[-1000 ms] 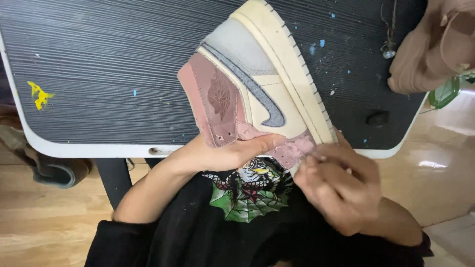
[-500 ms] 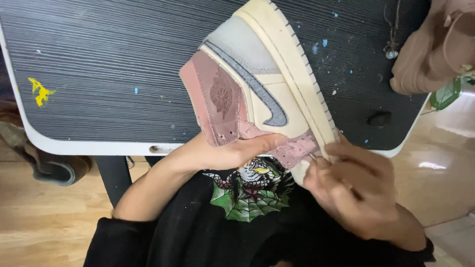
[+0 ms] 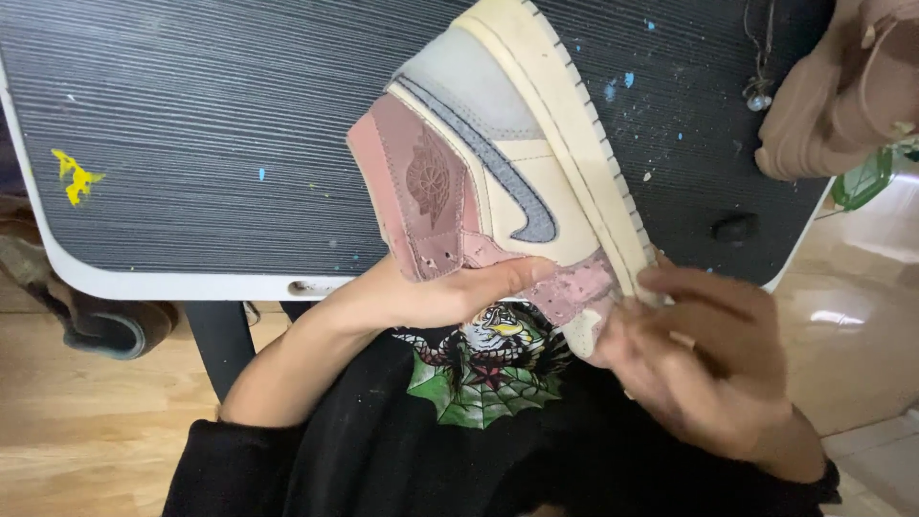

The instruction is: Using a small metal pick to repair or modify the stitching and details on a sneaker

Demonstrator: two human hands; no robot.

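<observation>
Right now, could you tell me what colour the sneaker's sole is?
The sole is cream, slightly yellowed and scuffed; it shows best in the head view.

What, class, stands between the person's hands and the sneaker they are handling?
Nothing visible: the left hand already grips the sneaker at its pink heel, and the right hand touches its cream sole edge.

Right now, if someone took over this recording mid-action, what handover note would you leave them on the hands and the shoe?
Left hand: supports the high-top sneaker from below, thumb pressed along its pink heel panel.
Right hand: fingers on the cream sole edge at the heel end, firm grip not confirmed.
Sneaker: held tilted on its side above the near edge of the dark ridged table, sole facing right.
Nearby: a tan shoe at the table's far right corner.
Done: sneaker is off the table and in both hands.
Left: whatever is being worked at the heel; nothing finished shows.
</observation>
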